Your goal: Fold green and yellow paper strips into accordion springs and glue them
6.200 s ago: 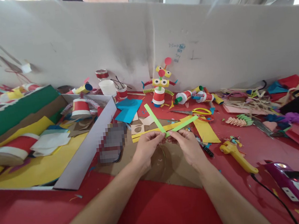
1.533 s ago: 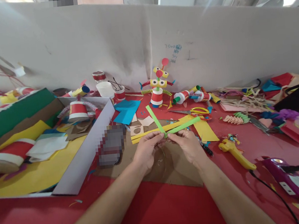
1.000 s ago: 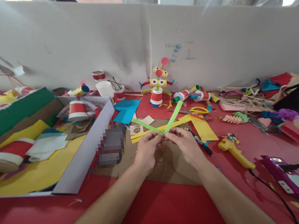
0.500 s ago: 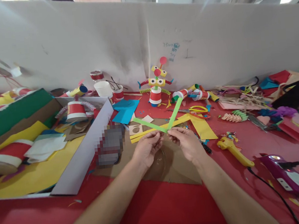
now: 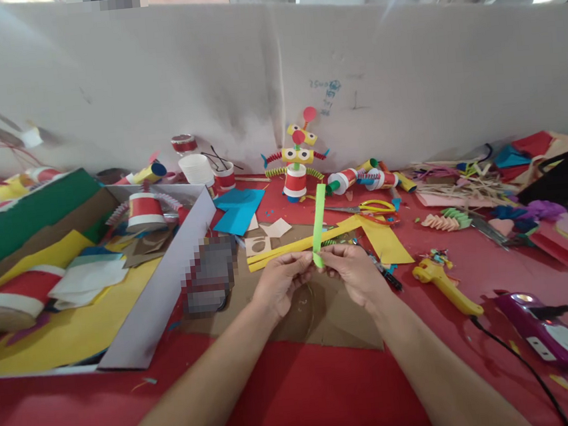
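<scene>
Fingers on green strip, lengthwise forward

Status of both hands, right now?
Left hand: closed, pinching the folded light-green paper strip at its lower end.
Right hand: closed, pinching the same strip there.
</scene>
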`<control>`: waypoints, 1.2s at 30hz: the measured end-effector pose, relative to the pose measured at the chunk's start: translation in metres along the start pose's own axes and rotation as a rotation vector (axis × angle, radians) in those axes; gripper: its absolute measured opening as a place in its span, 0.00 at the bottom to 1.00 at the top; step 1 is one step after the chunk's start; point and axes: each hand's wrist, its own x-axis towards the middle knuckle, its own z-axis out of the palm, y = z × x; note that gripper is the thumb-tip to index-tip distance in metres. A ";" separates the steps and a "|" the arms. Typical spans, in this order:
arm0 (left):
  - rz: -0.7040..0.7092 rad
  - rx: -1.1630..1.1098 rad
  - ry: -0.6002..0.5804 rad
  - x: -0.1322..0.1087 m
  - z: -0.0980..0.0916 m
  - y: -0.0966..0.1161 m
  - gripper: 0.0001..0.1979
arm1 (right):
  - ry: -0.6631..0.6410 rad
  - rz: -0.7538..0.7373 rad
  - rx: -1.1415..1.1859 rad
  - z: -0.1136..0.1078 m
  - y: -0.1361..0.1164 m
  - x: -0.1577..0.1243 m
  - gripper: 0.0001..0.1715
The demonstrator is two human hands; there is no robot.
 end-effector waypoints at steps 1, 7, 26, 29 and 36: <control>0.026 0.056 -0.014 -0.002 0.001 0.002 0.07 | 0.008 -0.003 0.007 0.000 0.000 0.000 0.12; 0.194 0.286 0.099 -0.009 0.008 0.006 0.10 | -0.008 0.009 0.044 0.001 -0.004 -0.001 0.13; 0.234 0.019 0.245 -0.004 0.013 -0.004 0.09 | -0.066 -0.151 0.066 0.007 -0.001 -0.003 0.09; 0.209 0.013 0.205 -0.007 0.014 -0.001 0.08 | -0.023 -0.159 0.038 0.007 0.001 -0.002 0.08; 0.187 0.050 0.121 -0.009 0.012 0.002 0.09 | 0.046 -0.144 -0.061 0.001 0.006 0.002 0.10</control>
